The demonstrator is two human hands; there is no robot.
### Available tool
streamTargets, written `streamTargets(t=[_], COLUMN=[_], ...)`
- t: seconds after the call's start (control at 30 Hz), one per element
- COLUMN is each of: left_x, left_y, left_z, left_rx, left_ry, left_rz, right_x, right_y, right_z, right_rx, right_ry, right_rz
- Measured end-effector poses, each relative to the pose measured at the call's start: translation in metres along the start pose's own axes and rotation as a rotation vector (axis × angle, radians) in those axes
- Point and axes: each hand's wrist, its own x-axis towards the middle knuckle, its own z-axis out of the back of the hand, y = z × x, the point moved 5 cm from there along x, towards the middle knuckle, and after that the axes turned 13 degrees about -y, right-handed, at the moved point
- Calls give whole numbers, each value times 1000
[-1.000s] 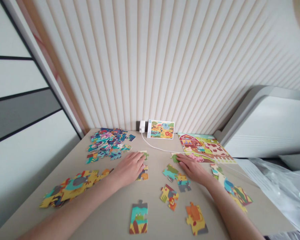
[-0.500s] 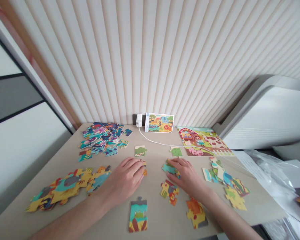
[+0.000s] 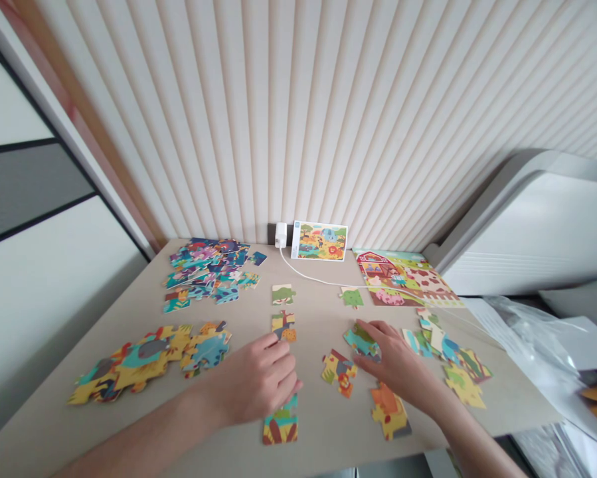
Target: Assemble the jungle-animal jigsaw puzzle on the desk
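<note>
My left hand is closed over the top of a puzzle piece with a green frog, its fingertips hidden against the piece. Just beyond it lies an upright piece with a tree and an orange animal. My right hand pinches a turquoise and green puzzle piece at its right side between thumb and fingers. Nearer to me are a joined lion piece and an orange and yellow piece. Two green pieces, a left one and a right one, lie farther back.
A picture card leans at the wall beside a white charger, whose cable crosses the table. Purple-blue pieces heap at back left, yellow ones at left. A farm puzzle and loose pieces are at right.
My left hand has moved from the tree piece toward me onto the frog piece. My right hand has shifted right with the turquoise piece. The view has tilted slightly.
</note>
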Motion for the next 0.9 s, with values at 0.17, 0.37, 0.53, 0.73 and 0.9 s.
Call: streamTargets(t=[0.17, 0.37, 0.53, 0.73, 0.9], left_x=[-8, -21, -27, -34, -45], left_y=[29, 59, 71, 77, 81], left_z=[-3, 0, -1, -21, -45], left_rx=[121, 187, 192, 93, 22], left_ry=[45, 115, 125, 160, 165], left_rz=[135, 286, 388, 506, 505], right_x=[0, -1, 0, 9, 33], right_y=[3, -17, -49, -29, 66], right_z=[-4, -10, -3, 10, -10], right_rx=[-1, -45, -109, -161, 67], right_ry=[-2, -118, -219, -244, -89], right_rz=[-1, 78, 60, 139, 371])
